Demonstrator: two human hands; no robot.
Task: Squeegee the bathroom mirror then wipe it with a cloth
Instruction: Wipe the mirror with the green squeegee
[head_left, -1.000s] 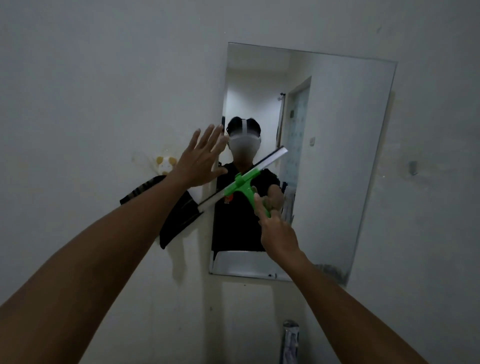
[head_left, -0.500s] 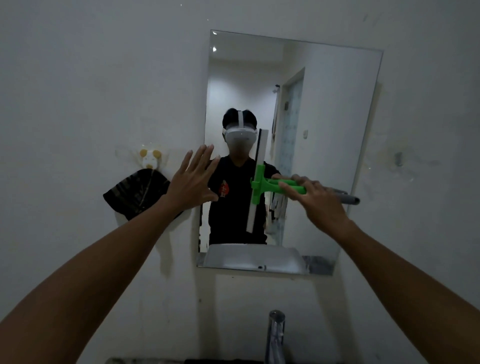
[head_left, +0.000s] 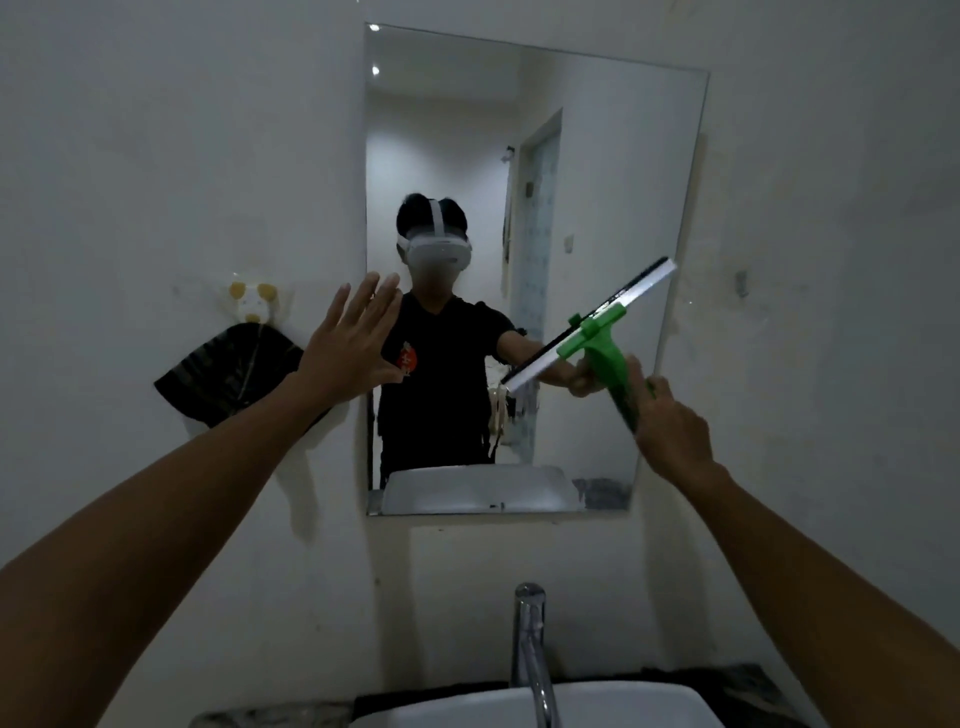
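The rectangular mirror (head_left: 597, 156) hangs on the white wall straight ahead and reflects a person in a black shirt. My right hand (head_left: 672, 431) grips the green handle of a squeegee (head_left: 597, 332). Its white blade slants from lower left to upper right over the mirror's right half. My left hand (head_left: 353, 348) is flat with fingers spread at the mirror's left edge, partly over the wall. A dark cloth (head_left: 223, 374) hangs from a small animal-shaped hook (head_left: 252, 301) on the wall, left of the mirror.
A chrome faucet (head_left: 530, 649) rises below the mirror over a white basin (head_left: 623, 706) on a dark countertop at the bottom edge. A small fitting (head_left: 742, 283) sticks out of the wall to the right of the mirror.
The squeegee went from mid-mirror with an upright blade to the right half, blade now slanted. My right hand dropped lower and right. The left hand stayed at the mirror's left edge.
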